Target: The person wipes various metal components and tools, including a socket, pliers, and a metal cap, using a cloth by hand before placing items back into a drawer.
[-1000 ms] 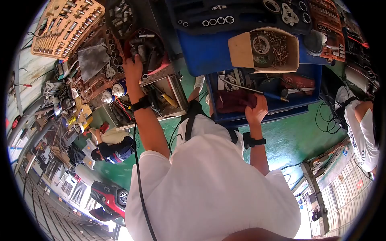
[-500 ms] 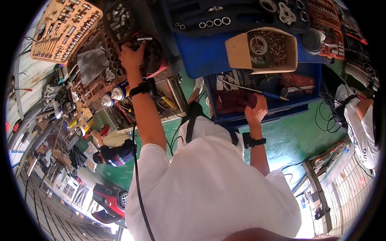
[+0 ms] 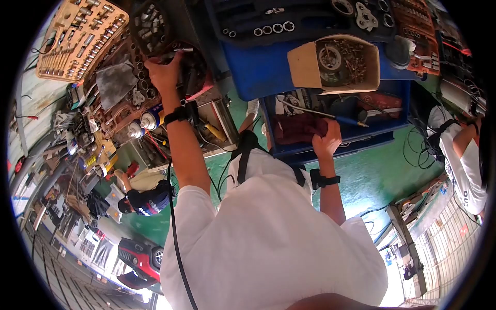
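Two hands busy: the left hand (image 3: 164, 75) now spreads wider at the red bin (image 3: 202, 89), while the right hand (image 3: 326, 140), grip unclear, stays by the dark-red crumpled cloth (image 3: 294, 130).

From my view, the cardboard box (image 3: 304, 66) sits before the drawer (image 3: 398, 118), screws (image 3: 356, 64) in it; left of both lies the open socket case (image 3: 77, 44).

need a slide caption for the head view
Left hand at a red tray of metal parts, right hand at dark red cloth in an open blue drawer.
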### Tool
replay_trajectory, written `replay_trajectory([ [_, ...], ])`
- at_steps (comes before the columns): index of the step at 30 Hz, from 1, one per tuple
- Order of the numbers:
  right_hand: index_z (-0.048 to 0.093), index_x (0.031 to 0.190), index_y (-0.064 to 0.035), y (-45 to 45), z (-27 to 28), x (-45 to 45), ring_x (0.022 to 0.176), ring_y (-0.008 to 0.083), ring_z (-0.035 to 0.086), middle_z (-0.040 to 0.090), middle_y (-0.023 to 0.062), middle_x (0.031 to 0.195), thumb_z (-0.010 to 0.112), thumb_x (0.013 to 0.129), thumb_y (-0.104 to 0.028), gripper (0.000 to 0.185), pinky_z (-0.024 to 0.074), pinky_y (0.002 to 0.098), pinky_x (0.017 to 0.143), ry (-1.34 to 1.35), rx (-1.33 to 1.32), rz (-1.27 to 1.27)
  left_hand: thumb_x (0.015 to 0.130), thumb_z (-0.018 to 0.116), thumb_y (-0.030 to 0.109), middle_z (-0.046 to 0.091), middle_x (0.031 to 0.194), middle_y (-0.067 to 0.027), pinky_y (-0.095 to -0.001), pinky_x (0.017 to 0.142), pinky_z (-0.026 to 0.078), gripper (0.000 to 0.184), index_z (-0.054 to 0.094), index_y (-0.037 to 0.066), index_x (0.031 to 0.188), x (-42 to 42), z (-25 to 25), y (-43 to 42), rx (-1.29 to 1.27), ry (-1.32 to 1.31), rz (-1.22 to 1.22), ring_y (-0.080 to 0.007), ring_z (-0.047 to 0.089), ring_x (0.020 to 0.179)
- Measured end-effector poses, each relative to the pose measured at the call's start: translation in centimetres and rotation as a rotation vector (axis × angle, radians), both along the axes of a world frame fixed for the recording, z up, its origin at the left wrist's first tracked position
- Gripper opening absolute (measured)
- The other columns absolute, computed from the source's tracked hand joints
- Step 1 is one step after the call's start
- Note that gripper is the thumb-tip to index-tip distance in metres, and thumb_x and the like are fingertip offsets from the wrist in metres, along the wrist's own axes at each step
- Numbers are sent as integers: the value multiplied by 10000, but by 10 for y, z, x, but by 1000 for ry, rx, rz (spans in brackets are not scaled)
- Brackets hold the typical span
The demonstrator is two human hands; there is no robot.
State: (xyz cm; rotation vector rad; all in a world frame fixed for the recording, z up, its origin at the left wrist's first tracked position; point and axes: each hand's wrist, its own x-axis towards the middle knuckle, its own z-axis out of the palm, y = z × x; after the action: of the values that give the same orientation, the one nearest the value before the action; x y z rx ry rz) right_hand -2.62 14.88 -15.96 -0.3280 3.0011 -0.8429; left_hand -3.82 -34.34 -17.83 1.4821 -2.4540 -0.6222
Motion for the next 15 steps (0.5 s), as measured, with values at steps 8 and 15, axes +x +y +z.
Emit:
replay_trajectory([
  [8, 619, 932, -33, -2, 10, -1, 835, 392, 576, 592, 149, 863, 607, 651, -56, 282, 487, 446, 726, -9, -45, 12, 623, 872, 515, 595, 1092, -155, -392, 933, 461, 800, 412, 43, 1076, 14, 64, 32, 158, 196, 21, -248, 578, 1047],
  [15, 611, 984, -6, -12, 38, -9, 862, 373, 592, 611, 166, 936, 619, 650, 20, 335, 499, 402, 765, -114, -354, 172, 541, 945, 173, 566, 1205, -192, -382, 964, 401, 808, 335, 114, 1067, 33, 109, 91, 677, 950, -454, -270, 540, 1158],
])
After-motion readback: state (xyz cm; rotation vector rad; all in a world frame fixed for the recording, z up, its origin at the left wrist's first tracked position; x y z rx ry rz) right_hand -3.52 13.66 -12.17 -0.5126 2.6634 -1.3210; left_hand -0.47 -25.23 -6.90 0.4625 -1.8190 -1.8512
